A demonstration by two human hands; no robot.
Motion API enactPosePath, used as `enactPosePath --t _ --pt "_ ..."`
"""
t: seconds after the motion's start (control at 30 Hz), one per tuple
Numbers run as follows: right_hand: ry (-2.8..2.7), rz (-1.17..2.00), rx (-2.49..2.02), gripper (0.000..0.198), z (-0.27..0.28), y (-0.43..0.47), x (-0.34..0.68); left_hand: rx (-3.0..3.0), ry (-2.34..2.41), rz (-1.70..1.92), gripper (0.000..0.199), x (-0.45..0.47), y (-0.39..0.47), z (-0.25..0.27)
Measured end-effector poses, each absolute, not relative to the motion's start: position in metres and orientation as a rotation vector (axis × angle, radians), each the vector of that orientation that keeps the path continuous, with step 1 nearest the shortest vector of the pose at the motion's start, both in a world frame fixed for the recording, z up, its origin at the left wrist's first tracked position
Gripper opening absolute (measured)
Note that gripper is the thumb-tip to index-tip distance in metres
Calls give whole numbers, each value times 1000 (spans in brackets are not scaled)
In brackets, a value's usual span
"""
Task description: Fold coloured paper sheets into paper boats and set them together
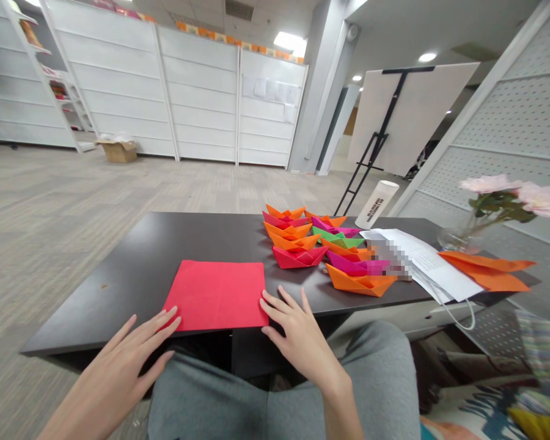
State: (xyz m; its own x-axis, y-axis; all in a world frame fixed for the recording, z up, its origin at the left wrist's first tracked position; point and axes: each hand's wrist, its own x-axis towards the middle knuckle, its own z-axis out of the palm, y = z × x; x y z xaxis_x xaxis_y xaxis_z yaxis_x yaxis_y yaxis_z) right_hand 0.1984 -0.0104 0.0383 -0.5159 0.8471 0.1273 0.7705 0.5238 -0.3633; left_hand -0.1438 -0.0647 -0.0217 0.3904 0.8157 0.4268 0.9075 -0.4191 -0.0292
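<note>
Black bench in a grey-floored room, white panels behind. Red paper lies flat at the near edge; left hand at its near-left corner, right hand at its right edge, both grips released, fingers extended. Folded paper boats stand in two rows to the right.

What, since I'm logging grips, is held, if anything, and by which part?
Nothing looks gripped: the left hand touches the red paper at its near left corner, the right hand at its right edge.
</note>
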Motion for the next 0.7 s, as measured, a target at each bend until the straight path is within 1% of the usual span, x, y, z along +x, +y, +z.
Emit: enactPosePath --t 0.2,0.27,0.33,0.4,0.43,0.5,0.63,0.7 --pt "-2461 364 -1267 51 42 -23 185 -2298 -1529 -744 48 -112 -60 -15" --pt "-2489 434 -1175 49 46 -31 180 -2344 -1532 -723 51 -98 -60 -13" --pt "-2507 549 -1064 43 52 -37 179 -2372 -1540 -709 50 -92 -60 -14" --pt "-2510 673 -966 35 58 -39 182 -2405 -1528 -728 44 -95 -59 -18" --pt "-2510 715 -926 34 60 -38 183 -2428 -1515 -749 40 -99 -58 -19" --pt "-2509 725 -889 43 61 -34 187 -2493 -1497 -789 34 -107 -56 -21" --pt "-2550 613 -950 82 48 -21 188 -2604 -1535 -918 33 -114 -55 -16" --pt "-2620 628 -933 93 41 -16 188 -2606 -1597 -1025 29 -113 -55 -13"
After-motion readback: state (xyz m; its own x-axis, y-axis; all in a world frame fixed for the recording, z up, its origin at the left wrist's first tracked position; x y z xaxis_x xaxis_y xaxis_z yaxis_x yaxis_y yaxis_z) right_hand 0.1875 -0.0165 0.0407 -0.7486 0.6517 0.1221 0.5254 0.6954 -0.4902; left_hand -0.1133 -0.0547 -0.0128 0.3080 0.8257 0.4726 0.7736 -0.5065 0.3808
